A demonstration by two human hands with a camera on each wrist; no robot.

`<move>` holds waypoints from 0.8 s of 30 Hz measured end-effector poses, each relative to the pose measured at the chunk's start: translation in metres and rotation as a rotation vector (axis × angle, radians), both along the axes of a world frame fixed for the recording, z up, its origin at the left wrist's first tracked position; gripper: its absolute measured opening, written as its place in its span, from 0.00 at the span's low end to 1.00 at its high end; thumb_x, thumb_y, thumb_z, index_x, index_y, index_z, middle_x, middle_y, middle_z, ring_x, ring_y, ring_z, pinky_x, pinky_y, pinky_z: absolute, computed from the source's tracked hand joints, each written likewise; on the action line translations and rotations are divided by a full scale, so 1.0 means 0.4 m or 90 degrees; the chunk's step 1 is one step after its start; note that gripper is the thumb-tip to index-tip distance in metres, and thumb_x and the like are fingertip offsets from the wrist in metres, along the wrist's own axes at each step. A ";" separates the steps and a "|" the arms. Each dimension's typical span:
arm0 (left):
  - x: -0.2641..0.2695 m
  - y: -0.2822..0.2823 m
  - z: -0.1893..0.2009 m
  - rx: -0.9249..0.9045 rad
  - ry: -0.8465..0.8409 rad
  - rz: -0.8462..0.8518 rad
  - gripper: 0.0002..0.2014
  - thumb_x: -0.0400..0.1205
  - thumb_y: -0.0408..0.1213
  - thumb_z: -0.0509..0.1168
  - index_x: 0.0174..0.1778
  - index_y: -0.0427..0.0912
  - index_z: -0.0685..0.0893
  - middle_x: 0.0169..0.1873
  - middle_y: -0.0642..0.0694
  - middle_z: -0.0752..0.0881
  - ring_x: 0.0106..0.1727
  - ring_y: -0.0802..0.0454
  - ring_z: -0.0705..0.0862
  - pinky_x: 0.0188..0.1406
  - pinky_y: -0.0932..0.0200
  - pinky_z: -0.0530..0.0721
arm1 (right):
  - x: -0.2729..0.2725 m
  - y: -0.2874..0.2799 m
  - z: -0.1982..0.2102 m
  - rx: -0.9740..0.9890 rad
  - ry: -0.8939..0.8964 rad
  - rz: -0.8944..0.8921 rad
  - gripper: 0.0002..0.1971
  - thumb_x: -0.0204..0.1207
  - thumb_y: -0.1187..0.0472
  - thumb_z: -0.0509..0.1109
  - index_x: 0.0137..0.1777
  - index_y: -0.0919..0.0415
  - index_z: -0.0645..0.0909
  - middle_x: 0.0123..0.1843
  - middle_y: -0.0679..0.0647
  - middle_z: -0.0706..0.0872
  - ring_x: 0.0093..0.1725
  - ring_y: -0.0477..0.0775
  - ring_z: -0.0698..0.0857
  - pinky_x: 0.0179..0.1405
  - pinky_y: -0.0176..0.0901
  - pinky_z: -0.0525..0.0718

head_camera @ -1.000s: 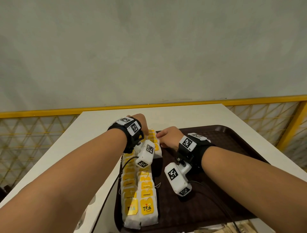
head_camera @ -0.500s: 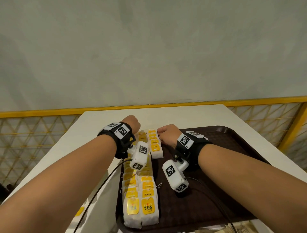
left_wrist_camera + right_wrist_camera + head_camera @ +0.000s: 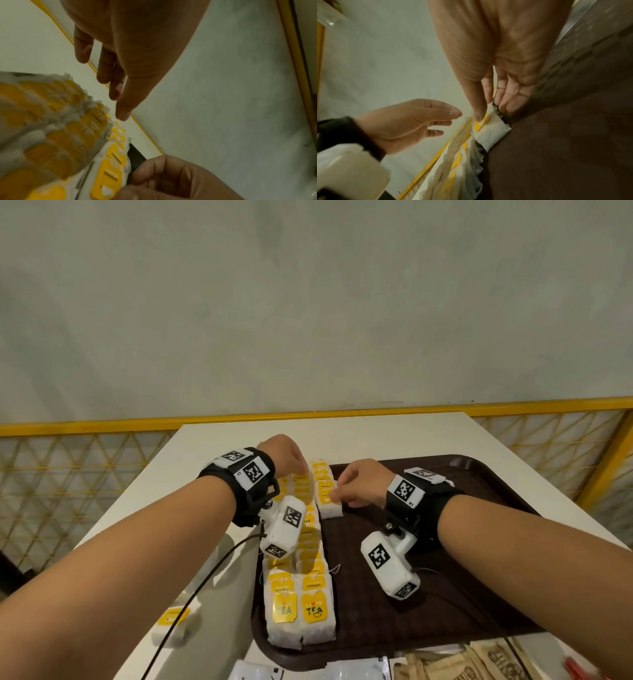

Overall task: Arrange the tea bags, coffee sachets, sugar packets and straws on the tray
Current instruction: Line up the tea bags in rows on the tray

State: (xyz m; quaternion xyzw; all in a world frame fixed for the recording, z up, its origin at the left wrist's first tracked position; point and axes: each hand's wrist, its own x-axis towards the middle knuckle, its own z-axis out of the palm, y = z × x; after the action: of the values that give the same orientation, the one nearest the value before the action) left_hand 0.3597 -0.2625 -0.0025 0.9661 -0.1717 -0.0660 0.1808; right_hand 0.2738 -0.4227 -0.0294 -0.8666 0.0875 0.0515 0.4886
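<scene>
Lying nearest at the bottom edge of the head view: brown paper sachets [image 3: 455, 667], clear plastic packets [image 3: 356, 671] and something red [image 3: 579, 667] too cropped to name, all on the white desk [image 3: 342, 436]. Left of those, off the tray, one loose tea bag [image 3: 169, 623] on the desk under a black cable [image 3: 191, 601]. Resting on the desk, a dark brown tray [image 3: 428, 611]. Running along the tray's left side from the near rim to the far rim, two overlapping rows of tea bags [image 3: 301, 604], white with yellow tags, the nearest tags reading "TEA". Beside those rows at the far end, a shorter third stack of tea bags [image 3: 325, 491], right of the others.

Pressing down on that short stack, right hand [image 3: 363, 484] with thumb [image 3: 478, 108] on a yellow tag and fingers [image 3: 513, 97] straight down behind the stack's far edge, the top tea bag [image 3: 489, 129] caught between them. Hovering over the far end of the left rows, left hand [image 3: 284, 457], fingers [image 3: 118, 86] relaxed and slightly spread, holding nothing, fingertips just above the tags; contact not clear. Strapped on both wrists, black bands with white marker blocks.

Beyond the desk, a yellow rail [image 3: 342, 416] with lattice panels, then a plain grey wall [image 3: 308, 302].
</scene>
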 end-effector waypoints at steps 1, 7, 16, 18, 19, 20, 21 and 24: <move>-0.006 -0.009 -0.004 0.011 0.003 -0.011 0.08 0.79 0.42 0.70 0.49 0.44 0.90 0.51 0.47 0.89 0.55 0.50 0.84 0.58 0.55 0.82 | -0.007 0.003 -0.001 -0.021 0.003 0.019 0.12 0.66 0.66 0.82 0.34 0.58 0.79 0.38 0.53 0.83 0.43 0.53 0.84 0.49 0.48 0.88; -0.015 -0.071 -0.031 0.129 -0.035 -0.009 0.12 0.79 0.48 0.68 0.52 0.46 0.90 0.51 0.50 0.89 0.55 0.49 0.85 0.60 0.55 0.79 | -0.004 0.018 -0.015 -0.159 -0.037 0.044 0.16 0.64 0.64 0.83 0.30 0.55 0.76 0.31 0.48 0.80 0.31 0.47 0.79 0.47 0.48 0.85; 0.005 -0.097 -0.033 0.191 -0.039 -0.009 0.15 0.80 0.50 0.65 0.51 0.42 0.86 0.51 0.47 0.87 0.57 0.47 0.84 0.64 0.52 0.73 | 0.007 0.009 -0.032 -0.192 -0.041 0.076 0.15 0.66 0.60 0.82 0.28 0.54 0.77 0.31 0.47 0.81 0.31 0.44 0.79 0.45 0.43 0.82; 0.007 -0.094 -0.025 0.178 -0.049 -0.015 0.15 0.81 0.50 0.64 0.52 0.42 0.86 0.53 0.47 0.87 0.58 0.47 0.83 0.64 0.52 0.71 | 0.005 0.008 -0.033 -0.186 -0.043 0.070 0.14 0.66 0.61 0.82 0.28 0.54 0.78 0.32 0.48 0.82 0.32 0.44 0.79 0.45 0.42 0.82; 0.007 -0.093 -0.021 0.171 -0.053 -0.019 0.15 0.82 0.49 0.64 0.53 0.42 0.86 0.54 0.48 0.86 0.59 0.47 0.82 0.65 0.52 0.70 | 0.005 0.008 -0.033 -0.186 -0.043 0.069 0.14 0.66 0.61 0.82 0.29 0.54 0.78 0.32 0.48 0.82 0.32 0.44 0.79 0.45 0.42 0.82; 0.007 -0.090 -0.018 0.164 -0.053 -0.022 0.15 0.82 0.49 0.64 0.55 0.42 0.86 0.54 0.48 0.86 0.59 0.47 0.82 0.65 0.52 0.70 | 0.005 0.008 -0.033 -0.186 -0.043 0.068 0.14 0.66 0.61 0.82 0.29 0.55 0.78 0.32 0.48 0.82 0.33 0.45 0.79 0.45 0.43 0.82; 0.007 -0.089 -0.017 0.158 -0.050 -0.023 0.16 0.81 0.50 0.64 0.55 0.42 0.86 0.55 0.48 0.86 0.59 0.48 0.82 0.64 0.52 0.71 | 0.005 0.009 -0.034 -0.188 -0.043 0.069 0.14 0.66 0.61 0.82 0.29 0.54 0.78 0.32 0.48 0.82 0.33 0.45 0.80 0.46 0.43 0.82; 0.007 -0.088 -0.016 0.165 -0.034 -0.032 0.18 0.81 0.53 0.63 0.54 0.41 0.86 0.53 0.47 0.87 0.57 0.48 0.83 0.61 0.53 0.73 | 0.007 0.010 -0.034 -0.191 -0.041 0.071 0.14 0.67 0.61 0.81 0.29 0.54 0.78 0.32 0.49 0.82 0.35 0.47 0.80 0.46 0.43 0.82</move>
State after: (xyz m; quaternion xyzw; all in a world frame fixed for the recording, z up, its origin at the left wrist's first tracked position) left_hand 0.3624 -0.2979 -0.0087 0.9783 -0.1904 -0.0665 0.0485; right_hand 0.2765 -0.4186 -0.0430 -0.9345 0.0300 0.0369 0.3527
